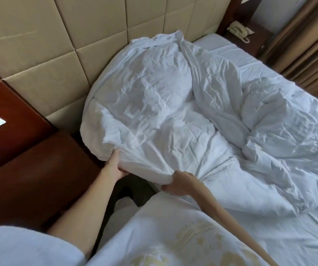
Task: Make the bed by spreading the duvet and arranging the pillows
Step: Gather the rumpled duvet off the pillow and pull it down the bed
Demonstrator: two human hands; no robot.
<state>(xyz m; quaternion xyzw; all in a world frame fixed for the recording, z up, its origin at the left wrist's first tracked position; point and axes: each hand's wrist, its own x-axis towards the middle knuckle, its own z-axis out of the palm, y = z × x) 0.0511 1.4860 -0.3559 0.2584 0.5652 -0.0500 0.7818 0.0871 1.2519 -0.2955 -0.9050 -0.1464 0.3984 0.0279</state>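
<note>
A crumpled white duvet (183,120) lies bunched over the head end of the bed, its top reaching the padded headboard. My left hand (114,166) grips the duvet's near edge from underneath at the bed's left side. My right hand (179,182) pinches the same edge a little further right, fingers closed on the fabric. The white bottom sheet (281,233) shows bare at the right and near side. No separate pillow can be told apart from the bulges under the duvet.
A beige padded headboard (58,45) runs behind the bed. A dark red wooden nightstand (29,175) stands close at the left. A beige telephone (239,30) sits on the far side table, beside brown curtains (308,45). White cloth with gold print (173,237) lies in the foreground.
</note>
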